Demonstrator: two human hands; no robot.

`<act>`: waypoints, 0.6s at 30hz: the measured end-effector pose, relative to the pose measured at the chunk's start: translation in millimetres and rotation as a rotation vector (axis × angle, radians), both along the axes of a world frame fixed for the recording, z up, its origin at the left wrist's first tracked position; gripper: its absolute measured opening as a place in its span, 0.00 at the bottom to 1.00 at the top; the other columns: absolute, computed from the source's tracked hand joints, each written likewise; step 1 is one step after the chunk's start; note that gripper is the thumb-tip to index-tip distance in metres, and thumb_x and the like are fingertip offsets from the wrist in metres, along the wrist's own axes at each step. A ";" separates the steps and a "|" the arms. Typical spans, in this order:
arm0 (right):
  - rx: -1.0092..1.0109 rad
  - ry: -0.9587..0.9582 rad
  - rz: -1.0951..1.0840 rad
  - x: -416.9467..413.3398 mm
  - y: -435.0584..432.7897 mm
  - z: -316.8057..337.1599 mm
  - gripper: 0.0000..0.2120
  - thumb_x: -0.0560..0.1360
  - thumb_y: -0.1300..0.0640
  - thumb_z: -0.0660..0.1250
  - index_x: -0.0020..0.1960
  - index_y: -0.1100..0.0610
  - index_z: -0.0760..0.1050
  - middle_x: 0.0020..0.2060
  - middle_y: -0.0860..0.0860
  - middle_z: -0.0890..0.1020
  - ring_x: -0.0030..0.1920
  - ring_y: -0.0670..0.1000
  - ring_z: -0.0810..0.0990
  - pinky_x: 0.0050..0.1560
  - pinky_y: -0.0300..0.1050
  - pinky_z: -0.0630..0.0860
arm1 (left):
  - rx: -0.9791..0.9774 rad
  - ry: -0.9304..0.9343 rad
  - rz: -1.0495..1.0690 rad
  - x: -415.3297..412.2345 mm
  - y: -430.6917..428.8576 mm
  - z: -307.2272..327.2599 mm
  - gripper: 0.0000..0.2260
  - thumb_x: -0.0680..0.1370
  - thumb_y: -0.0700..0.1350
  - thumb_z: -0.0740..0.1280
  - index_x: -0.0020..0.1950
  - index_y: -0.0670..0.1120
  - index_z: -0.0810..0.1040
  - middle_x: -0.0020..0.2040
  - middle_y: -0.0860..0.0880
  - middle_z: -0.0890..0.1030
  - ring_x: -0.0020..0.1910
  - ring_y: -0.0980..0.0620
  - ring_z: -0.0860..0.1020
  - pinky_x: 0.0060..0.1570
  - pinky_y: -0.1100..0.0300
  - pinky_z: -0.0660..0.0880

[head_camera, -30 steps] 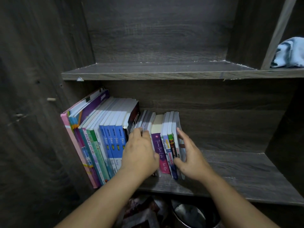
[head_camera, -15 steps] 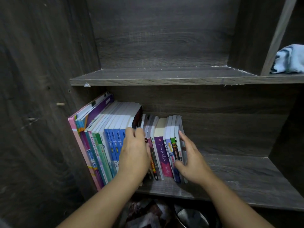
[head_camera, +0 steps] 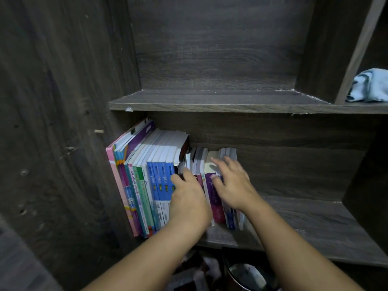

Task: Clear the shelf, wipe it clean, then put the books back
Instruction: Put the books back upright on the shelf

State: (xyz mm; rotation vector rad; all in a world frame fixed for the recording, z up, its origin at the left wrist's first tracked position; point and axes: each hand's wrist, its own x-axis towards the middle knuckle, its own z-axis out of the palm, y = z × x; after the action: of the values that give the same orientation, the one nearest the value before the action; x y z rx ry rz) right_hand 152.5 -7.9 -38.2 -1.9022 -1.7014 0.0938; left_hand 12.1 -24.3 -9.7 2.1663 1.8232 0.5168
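A row of books (head_camera: 151, 181) stands at the left end of the lower shelf (head_camera: 304, 225), leaning against the cabinet's left wall. The tall ones are pink, purple, green and blue. A dark book (head_camera: 184, 148) stands right of the blue ones, followed by several shorter books (head_camera: 216, 208), one of them purple. My left hand (head_camera: 189, 200) holds the dark book's spine, thumb on its left and fingers in the gap on its right. My right hand (head_camera: 233, 183) lies over the tops and spines of the shorter books with its fingers spread.
The upper shelf (head_camera: 210, 99) is bare. A light blue cloth (head_camera: 371, 85) lies in the compartment at the upper right. The right half of the lower shelf holds no books. Below the shelf are a round metal container (head_camera: 245, 276) and some loose items.
My right hand moved from the right side of the shorter books up over their tops. My left hand's fingers slid in beside the dark book. The view shifted down slightly.
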 end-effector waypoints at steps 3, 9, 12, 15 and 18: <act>-0.078 -0.092 -0.003 -5.1 16.0 12.3 0.22 0.82 0.47 0.52 0.75 0.39 0.58 0.76 0.54 0.59 0.76 0.57 0.54 0.73 0.59 0.51 | -0.055 0.064 0.023 0.2 12.8 0.4 0.40 0.75 0.34 0.68 0.78 0.43 0.44 0.59 0.40 0.73 0.50 0.44 0.77 0.41 0.55 0.72; -0.263 -0.207 0.048 -18.7 32.8 33.2 0.21 0.82 0.45 0.48 0.74 0.33 0.55 0.77 0.56 0.56 0.76 0.61 0.54 0.71 0.68 0.50 | -0.012 0.208 -0.119 -21.4 11.8 15.9 0.47 0.75 0.36 0.68 0.78 0.48 0.33 0.51 0.43 0.77 0.47 0.45 0.77 0.41 0.54 0.74; -0.340 -0.303 0.114 -24.4 35.7 35.6 0.21 0.81 0.44 0.47 0.73 0.31 0.53 0.78 0.53 0.49 0.77 0.63 0.49 0.70 0.73 0.46 | -0.006 0.264 -0.189 -41.7 14.0 31.5 0.48 0.74 0.42 0.71 0.78 0.51 0.36 0.50 0.45 0.78 0.48 0.46 0.78 0.45 0.53 0.77; -0.384 -0.291 0.138 -25.8 37.3 42.6 0.21 0.81 0.43 0.46 0.72 0.28 0.54 0.79 0.51 0.43 0.77 0.63 0.46 0.70 0.73 0.41 | -0.021 0.295 -0.225 -54.4 9.8 39.5 0.47 0.73 0.41 0.70 0.79 0.51 0.38 0.48 0.46 0.79 0.46 0.48 0.78 0.47 0.52 0.79; -0.440 -0.314 0.140 -25.5 37.6 44.2 0.21 0.80 0.39 0.46 0.72 0.27 0.53 0.79 0.51 0.42 0.77 0.63 0.46 0.69 0.73 0.39 | -0.012 0.307 -0.261 -59.8 7.6 39.3 0.46 0.74 0.44 0.71 0.79 0.51 0.40 0.49 0.47 0.79 0.46 0.48 0.78 0.50 0.52 0.79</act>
State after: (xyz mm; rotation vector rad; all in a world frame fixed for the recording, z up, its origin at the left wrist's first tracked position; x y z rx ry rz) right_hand 127.0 29.7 6.0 -2.1985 -2.1665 0.2539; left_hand -47.7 -16.6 29.6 2.5383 1.6332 0.1200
